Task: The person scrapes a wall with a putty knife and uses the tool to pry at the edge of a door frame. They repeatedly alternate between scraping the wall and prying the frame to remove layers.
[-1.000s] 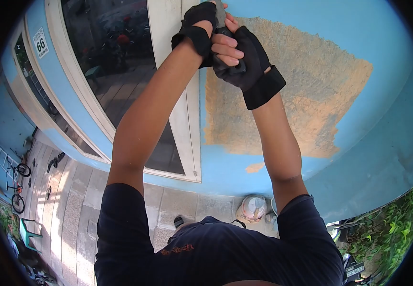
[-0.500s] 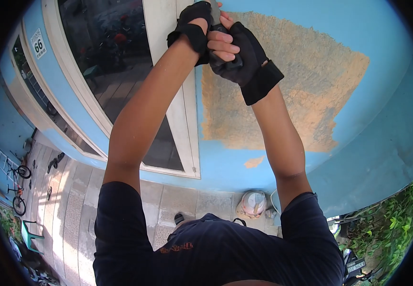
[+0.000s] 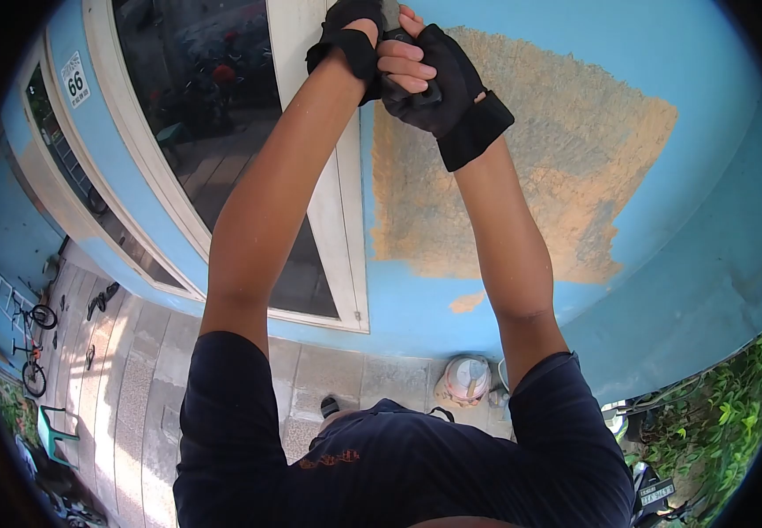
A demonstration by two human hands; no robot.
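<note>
My right hand (image 3: 442, 84), in a black fingerless glove, is closed round a black-handled tool (image 3: 390, 16) with a flat grey end, at the top of the view. Right beside it is my left hand (image 3: 352, 18), also gloved, close against the grey end. The left fingers are hidden behind the glove and the upper edge. Both arms are raised toward the light blue wall (image 3: 425, 299). Behind the right hand spreads a rough grey and tan bare patch (image 3: 530, 167) on that wall. The tool's working edge is out of sight.
A white-framed dark glass door (image 3: 240, 167) stands to the left of the patch. Below, a stained bucket (image 3: 467, 380) sits on the paved floor (image 3: 398, 374) by the wall. A green chair (image 3: 57, 436) and a bicycle (image 3: 36, 348) are far left; leafy plants (image 3: 742, 405) grow lower right.
Both hands have shifted slightly up and to the left together with the tool. The right forearm has moved a little left; the right hand's grip looks the same.
</note>
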